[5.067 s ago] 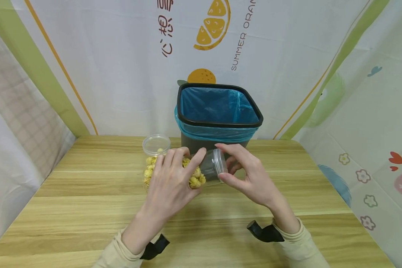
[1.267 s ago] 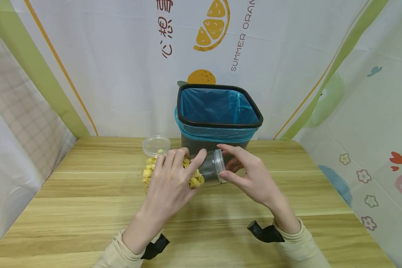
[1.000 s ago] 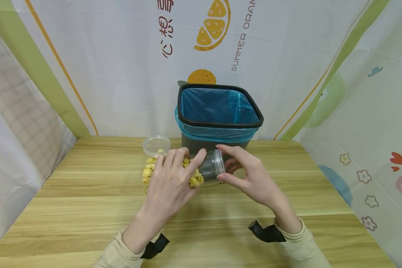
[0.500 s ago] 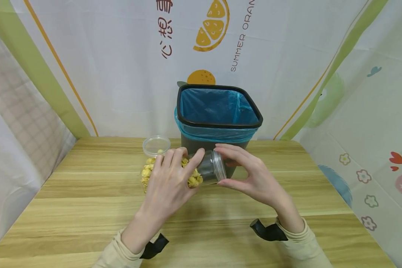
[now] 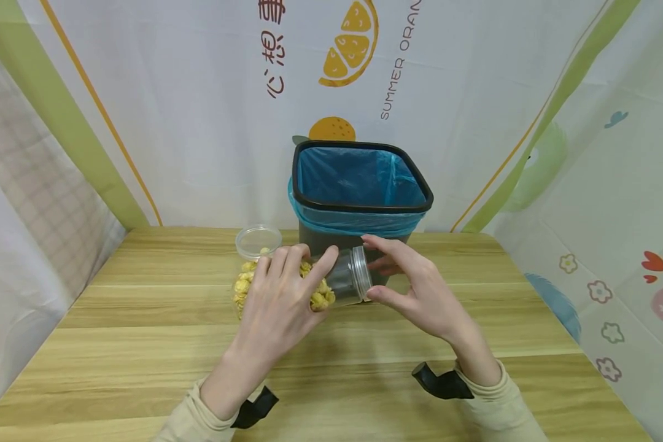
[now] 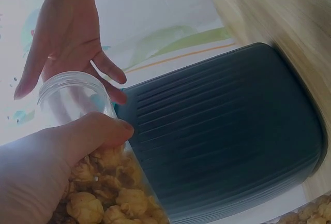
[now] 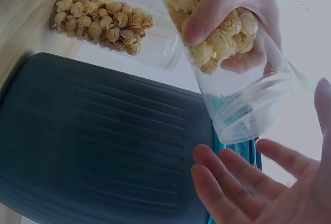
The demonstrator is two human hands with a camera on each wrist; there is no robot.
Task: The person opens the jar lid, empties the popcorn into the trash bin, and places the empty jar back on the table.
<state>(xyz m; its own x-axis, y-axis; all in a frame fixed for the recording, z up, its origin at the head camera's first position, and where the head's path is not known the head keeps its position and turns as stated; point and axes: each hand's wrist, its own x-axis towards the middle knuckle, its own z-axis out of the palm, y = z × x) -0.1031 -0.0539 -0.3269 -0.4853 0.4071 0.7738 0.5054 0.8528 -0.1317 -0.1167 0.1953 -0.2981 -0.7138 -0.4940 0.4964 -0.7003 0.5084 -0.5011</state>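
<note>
My left hand (image 5: 279, 301) grips a clear plastic jar (image 5: 342, 279) from above, thumb and fingers round its body. The jar tilts over, its ridged end (image 5: 361, 273) pointing right. Popcorn (image 6: 111, 200) fills the lower part, while the section near the ridged end holds none. Beside that end, my right hand (image 5: 420, 288) is spread, thumb below and fingers above; in the right wrist view its fingers (image 7: 227, 182) are extended just off the rim. A second clear jar (image 7: 111, 25) of popcorn stands upright behind, mostly hidden by my left hand in the head view.
Behind the hands stands a dark bin (image 5: 364, 207) with a black rim and a blue bag (image 5: 342, 172) lining it. The wooden table (image 5: 160, 344) runs under both arms. A printed white curtain (image 5: 210, 123) hangs along the back.
My right hand's thumb and fingers, earlier at the jar's ridged end, have loosened and spread away slightly. My left hand keeps its grip, the jar having shifted only slightly.
</note>
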